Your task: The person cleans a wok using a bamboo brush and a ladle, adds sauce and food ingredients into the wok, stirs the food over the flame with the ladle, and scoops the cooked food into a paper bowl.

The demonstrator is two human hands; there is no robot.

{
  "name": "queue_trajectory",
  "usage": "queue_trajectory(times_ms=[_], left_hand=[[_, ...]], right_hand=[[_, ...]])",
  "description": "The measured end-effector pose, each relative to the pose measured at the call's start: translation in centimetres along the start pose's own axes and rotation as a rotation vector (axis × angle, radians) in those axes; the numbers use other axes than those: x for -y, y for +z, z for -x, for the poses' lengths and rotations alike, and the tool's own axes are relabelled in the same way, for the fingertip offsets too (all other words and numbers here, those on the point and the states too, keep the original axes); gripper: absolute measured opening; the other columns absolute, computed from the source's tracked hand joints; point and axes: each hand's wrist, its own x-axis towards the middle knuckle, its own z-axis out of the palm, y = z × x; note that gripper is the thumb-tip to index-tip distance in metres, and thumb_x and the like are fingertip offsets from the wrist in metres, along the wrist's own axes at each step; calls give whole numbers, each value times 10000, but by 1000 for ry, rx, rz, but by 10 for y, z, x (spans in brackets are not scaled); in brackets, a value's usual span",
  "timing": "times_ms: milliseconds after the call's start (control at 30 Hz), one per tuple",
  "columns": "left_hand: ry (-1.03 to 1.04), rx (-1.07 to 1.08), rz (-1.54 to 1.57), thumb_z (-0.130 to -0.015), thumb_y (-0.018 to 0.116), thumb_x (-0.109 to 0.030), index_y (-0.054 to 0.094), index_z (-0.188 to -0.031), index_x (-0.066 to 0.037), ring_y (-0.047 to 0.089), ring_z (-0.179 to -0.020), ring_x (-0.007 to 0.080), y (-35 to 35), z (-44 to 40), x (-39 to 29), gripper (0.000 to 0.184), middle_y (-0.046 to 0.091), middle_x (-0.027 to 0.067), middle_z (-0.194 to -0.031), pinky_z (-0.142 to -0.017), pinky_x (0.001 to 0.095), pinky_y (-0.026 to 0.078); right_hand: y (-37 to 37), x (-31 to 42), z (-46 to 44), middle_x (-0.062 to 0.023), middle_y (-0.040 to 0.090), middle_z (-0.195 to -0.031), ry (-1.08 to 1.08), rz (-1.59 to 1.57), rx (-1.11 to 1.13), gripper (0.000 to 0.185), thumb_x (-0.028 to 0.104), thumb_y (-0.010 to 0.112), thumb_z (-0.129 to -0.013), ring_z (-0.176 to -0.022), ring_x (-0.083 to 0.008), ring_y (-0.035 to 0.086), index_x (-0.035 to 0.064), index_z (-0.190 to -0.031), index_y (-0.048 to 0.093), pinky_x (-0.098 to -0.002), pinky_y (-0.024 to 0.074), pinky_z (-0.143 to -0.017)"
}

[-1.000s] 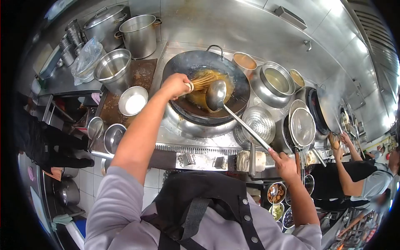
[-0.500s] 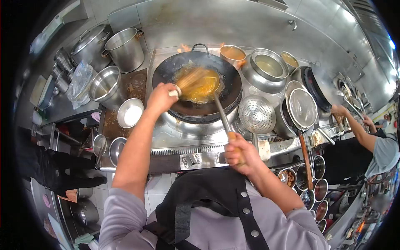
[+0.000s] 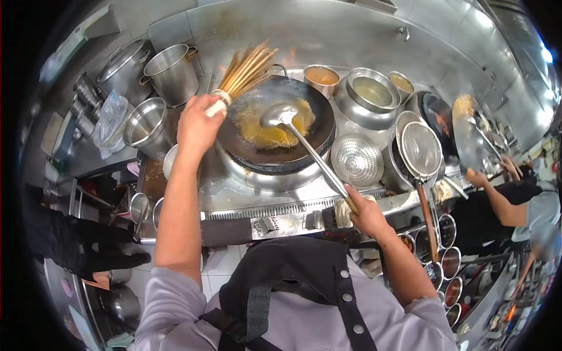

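Observation:
My left hand [image 3: 200,124] grips the white-wrapped handle of a bamboo brush [image 3: 247,70], whose splayed bristles are raised over the wok's back left edge. Around the long handle of a metal ladle [image 3: 281,115], my right hand [image 3: 367,214] is closed in front of the stove. The ladle's bowl hangs over the middle of the dark wok [image 3: 319,136], its rounded side up. Yellowish liquid [image 3: 263,136] lies in the wok under the ladle.
A perforated strainer [image 3: 356,159] and a mesh strainer [image 3: 421,149] lie right of the wok. Behind it stand a pot of orange liquid [image 3: 321,76] and small flames. Metal pots [image 3: 146,126] stand left. A co-worker [image 3: 515,202] handles another wok at right; dark-clothed legs show at left.
The brush has risen out of the liquid toward the back left. The ladle has turned over and shifted left, while my right hand has moved right and slightly down. The co-worker's wok is now tilted up.

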Motion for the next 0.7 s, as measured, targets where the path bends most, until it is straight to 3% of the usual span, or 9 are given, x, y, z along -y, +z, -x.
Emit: queue_trajectory(times_ms=[33, 100, 133, 200, 267, 400, 467, 600, 700], left_hand=[[55, 29, -6, -777, 731, -221, 702, -1077, -125, 634, -972, 370, 2, 1, -4, 316, 627, 149, -1045, -863, 452, 507], [85, 178, -29, -782, 728, -226, 689, -1046, -138, 625, -988, 375, 9, 10, -12, 281, 619, 168, -1052, -881, 451, 502], [59, 309, -82, -792, 714, -219, 682, -1030, -141, 621, -1009, 384, 22, 16, -9, 252, 615, 187, -1069, -897, 453, 498], [-97, 346, -71, -796, 678, -235, 684, -1029, -99, 621, -1008, 397, 71, 24, 20, 270, 623, 184, -1073, -871, 462, 492], [-146, 535, -145, -793, 694, -245, 680, -1025, -87, 619, -1005, 384, 83, 13, 52, 281, 622, 175, -1057, -868, 445, 490], [-246, 304, 74, -785, 717, -256, 676, -1019, -75, 616, -997, 368, 47, 32, 29, 298, 620, 162, -1035, -872, 426, 486], [-45, 174, 166, -780, 732, -258, 672, -1027, -76, 612, -991, 358, 38, 44, 8, 313, 619, 157, -1028, -876, 414, 485], [-103, 408, 6, -785, 726, -249, 680, -1025, -77, 619, -956, 354, 63, 30, 32, 298, 626, 156, -1046, -860, 413, 490], [-214, 373, 94, -793, 721, -244, 691, -1000, -77, 622, -921, 358, 59, 45, 42, 267, 620, 155, -1036, -840, 413, 494]], right_hand=[[2, -19, 3, -235, 655, -845, -19, 19, 9, 548, 69, 650, -808, -718, -416, 649, 126, -1321, 465, -524, 507, -622], [8, -58, 7, -269, 656, -946, 238, 142, 127, 470, 94, 669, -767, -873, -486, 617, 114, -1215, 528, -562, 484, -783], [14, -77, 9, -261, 653, -888, 214, 164, 97, 373, 109, 674, -755, -872, -487, 614, 90, -1109, 561, -541, 487, -742], [12, -84, 17, -245, 661, -859, 227, 110, 77, 381, 116, 672, -759, -845, -478, 623, 122, -1124, 566, -562, 492, -734], [17, -94, 25, -245, 658, -848, 214, 129, 49, 367, 118, 672, -760, -836, -475, 625, 125, -1113, 574, -560, 494, -728], [23, -115, 27, -239, 660, -839, 233, 153, 33, 344, 124, 673, -762, -811, -467, 629, 130, -1094, 585, -557, 496, -717], [26, -122, 26, -233, 663, -837, 252, 152, 29, 337, 129, 675, -764, -809, -463, 632, 132, -1088, 585, -558, 495, -713], [14, -133, 24, -233, 664, -864, 255, 247, 35, 349, 133, 681, -766, -828, -466, 630, 137, -1101, 584, -548, 497, -721], [-2, -118, 20, -263, 639, -857, 294, 100, 42, 335, 120, 669, -757, -867, -486, 610, 106, -1081, 587, -530, 484, -713]])
